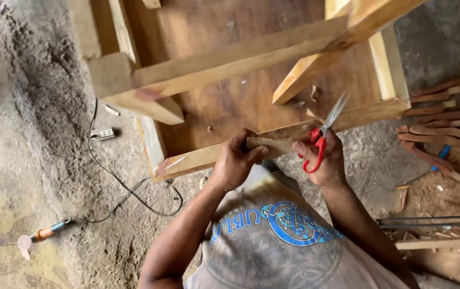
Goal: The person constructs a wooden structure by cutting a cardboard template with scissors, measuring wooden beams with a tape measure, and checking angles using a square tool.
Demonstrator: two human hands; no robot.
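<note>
The brown strip [272, 144] lies at frame centre, its long axis running roughly left to right between both hands, in front of the wooden frame [251, 53]. The left hand [236, 160] is clamped on its left end; the right hand [323, 158], just beside its right end, is closed on red-handled scissors [323, 134], blades slightly parted, pointing toward upper right. The strip looks thin, flat and rough-surfaced.

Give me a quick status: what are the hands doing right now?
Left hand grips a small brown sheet. Right hand holds red-handled scissors, blades open, pointing up. Wooden frame just beyond; nothing between the hands.
</note>
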